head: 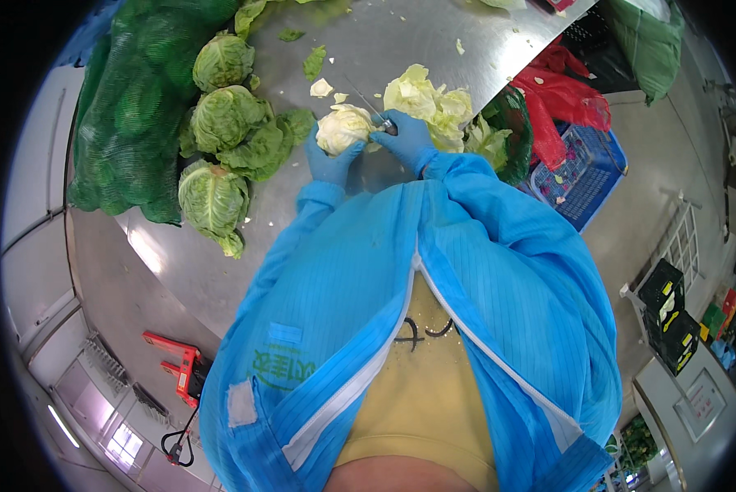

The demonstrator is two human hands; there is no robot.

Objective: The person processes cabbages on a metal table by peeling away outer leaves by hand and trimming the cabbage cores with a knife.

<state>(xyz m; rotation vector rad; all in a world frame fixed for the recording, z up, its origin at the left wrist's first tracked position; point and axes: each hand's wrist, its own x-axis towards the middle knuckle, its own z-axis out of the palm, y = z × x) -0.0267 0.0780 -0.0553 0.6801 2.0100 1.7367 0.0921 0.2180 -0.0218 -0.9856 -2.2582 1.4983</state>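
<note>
My gloved left hand [331, 158] cups a pale, stripped lettuce head [344, 129] from the left and below, above the steel table [368, 49]. In my gloved right hand [407, 138] is a knife [368, 103] by its dark handle, its thin blade pointing up and left behind the head. My right thumb reaches toward the head's right side; whether it touches cannot be made out. A cut stem piece [321, 88] lies just beyond the head. Pale stripped leaves [429, 101] are heaped beside my right hand.
Untrimmed lettuce heads [226, 120] line the left side, against a full green mesh sack [140, 117]. Off the table's right edge are a green net bag [516, 132], red mesh [565, 92] and a blue crate [580, 178]. A red pallet jack [183, 369] stands on the floor.
</note>
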